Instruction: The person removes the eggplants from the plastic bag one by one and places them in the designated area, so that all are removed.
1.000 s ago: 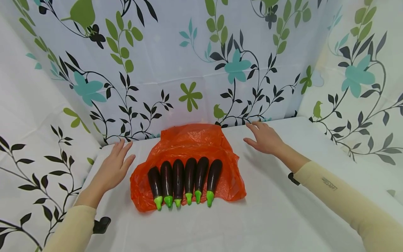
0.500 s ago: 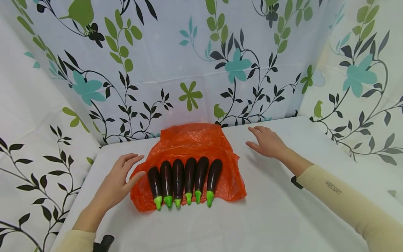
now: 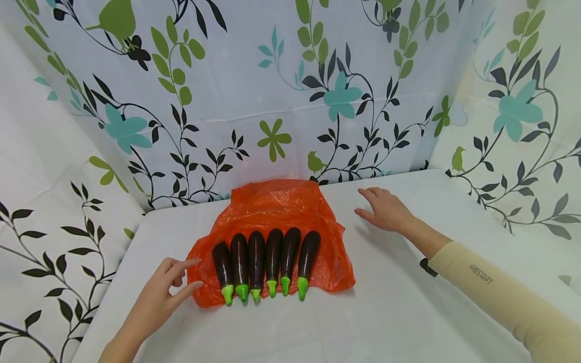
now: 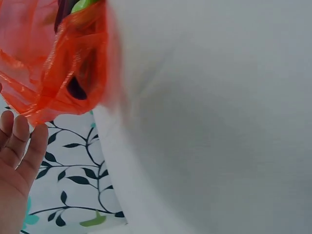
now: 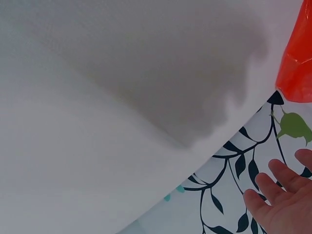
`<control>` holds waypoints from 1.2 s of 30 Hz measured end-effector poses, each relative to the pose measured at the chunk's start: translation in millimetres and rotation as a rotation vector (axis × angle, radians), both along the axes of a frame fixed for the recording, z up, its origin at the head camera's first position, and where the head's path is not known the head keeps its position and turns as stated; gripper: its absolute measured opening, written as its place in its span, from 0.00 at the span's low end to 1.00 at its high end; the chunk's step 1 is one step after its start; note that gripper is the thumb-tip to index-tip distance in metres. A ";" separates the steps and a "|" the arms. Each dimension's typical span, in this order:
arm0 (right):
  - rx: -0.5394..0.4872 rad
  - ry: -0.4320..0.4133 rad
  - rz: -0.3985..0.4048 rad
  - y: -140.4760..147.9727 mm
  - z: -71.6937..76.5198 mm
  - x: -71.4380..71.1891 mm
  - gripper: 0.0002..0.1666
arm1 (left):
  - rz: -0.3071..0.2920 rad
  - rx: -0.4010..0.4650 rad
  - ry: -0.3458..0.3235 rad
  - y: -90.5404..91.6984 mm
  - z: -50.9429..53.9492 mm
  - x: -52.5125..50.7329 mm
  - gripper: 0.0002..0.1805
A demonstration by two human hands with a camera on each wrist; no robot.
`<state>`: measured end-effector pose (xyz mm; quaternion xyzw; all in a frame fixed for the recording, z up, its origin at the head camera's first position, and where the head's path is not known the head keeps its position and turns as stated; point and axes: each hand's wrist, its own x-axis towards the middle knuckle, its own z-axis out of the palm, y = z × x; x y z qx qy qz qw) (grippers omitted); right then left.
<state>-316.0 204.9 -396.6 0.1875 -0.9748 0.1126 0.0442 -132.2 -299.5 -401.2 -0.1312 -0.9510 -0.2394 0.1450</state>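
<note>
Several dark purple eggplants (image 3: pixel 256 259) with bright green stem ends lie side by side on a crumpled red-orange plastic bag (image 3: pixel 277 199), stems toward me. At the bag's left edge is my left hand (image 3: pixel 156 297), its thumb and index finger apart, the other fingers bent, with nothing held. The left wrist view shows the fingertips close to the bag (image 4: pixel 78 63); whether they touch it I cannot tell. My right hand (image 3: pixel 386 209) hovers to the right of the bag, fingers loosely spread and holding nothing.
A white-covered table (image 3: pixel 308 333) bears the bag. Behind it and at both sides hang white curtains (image 3: pixel 218 65) printed with leaves, flowers and birds. The right sleeve (image 3: pixel 485 287) crosses the table's right side.
My left hand has come down and toward me, from beyond the bag's left side to its left edge, fingers bending more. My right hand has shifted slightly right and down. The eggplants stay put.
</note>
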 end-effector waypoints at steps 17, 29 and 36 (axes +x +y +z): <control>-0.015 -0.017 0.005 2.3 -6.8 2.0 0.40 | 0.019 0.083 -0.190 -2.1 -26.3 4.5 0.27; -0.040 -0.054 0.000 2.6 3.8 4.8 0.41 | 0.034 0.271 -0.242 -4.6 -32.9 5.0 0.29; -0.053 -0.093 0.010 0.0 7.5 7.4 0.43 | 0.080 0.398 -0.396 -6.2 -35.9 2.8 0.32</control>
